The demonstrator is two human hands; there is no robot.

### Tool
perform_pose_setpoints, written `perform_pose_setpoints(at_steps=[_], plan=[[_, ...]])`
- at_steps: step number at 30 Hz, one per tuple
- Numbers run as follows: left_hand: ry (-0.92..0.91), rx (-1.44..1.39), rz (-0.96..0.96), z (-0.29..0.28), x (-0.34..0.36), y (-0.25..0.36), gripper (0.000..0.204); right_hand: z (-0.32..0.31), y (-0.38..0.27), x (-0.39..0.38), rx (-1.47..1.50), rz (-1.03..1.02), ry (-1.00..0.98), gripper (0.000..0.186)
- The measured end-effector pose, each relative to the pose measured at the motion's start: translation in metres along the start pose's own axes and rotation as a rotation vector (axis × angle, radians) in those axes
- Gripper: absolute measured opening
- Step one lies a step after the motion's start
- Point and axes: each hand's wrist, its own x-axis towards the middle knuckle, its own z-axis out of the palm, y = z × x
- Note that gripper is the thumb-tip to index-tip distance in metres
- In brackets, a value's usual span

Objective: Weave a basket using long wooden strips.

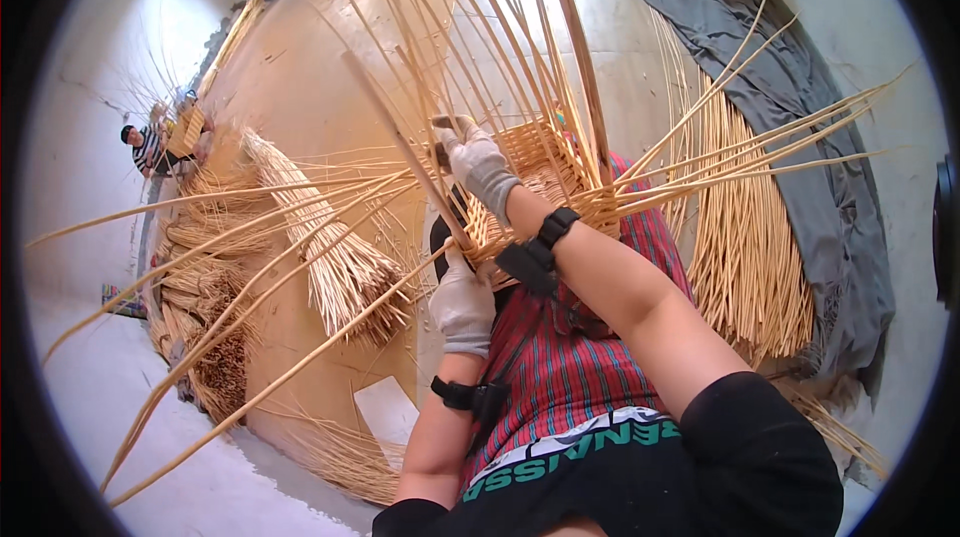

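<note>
A woven wicker basket (540, 162) with long upright stakes and loose rods fanning to both sides rests over my lap on a red striped cloth (570, 367). My right hand (465, 159), in a pale glove, reaches across to the basket's left side, its fingers curled among the rods and stakes; what exactly they hold is too small to make out. My left hand (458, 302), also gloved, is closed on the basket's near left corner, below a thick upright stake (400, 122), with its fingertips partly hidden by the weave.
Bundles of pale rods (330, 267) and darker rods (200, 307) lie on the left, with another bundle (750, 257) at right beside a grey tarp (820, 187). A person (145, 147) in a striped top is near the left wall. A white sheet (385, 412) lies on the floor.
</note>
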Motion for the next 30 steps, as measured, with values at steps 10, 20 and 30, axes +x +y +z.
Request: perform_pose_setpoints(at_steps=[10,20,30], plan=[[0.013,-0.303,0.073,-0.036,-0.008,0.033,0.036,-0.003,-0.115,-0.085,-0.312,-0.862,0.056,0.060],[0.020,-0.687,0.078,0.010,0.027,-0.009,0.072,0.037,-0.064,0.025,-0.142,0.060,-0.128,0.059],[0.292,0.058,0.189,0.035,0.016,-0.013,0.061,0.042,-0.077,0.005,0.146,-0.554,-0.002,0.016]])
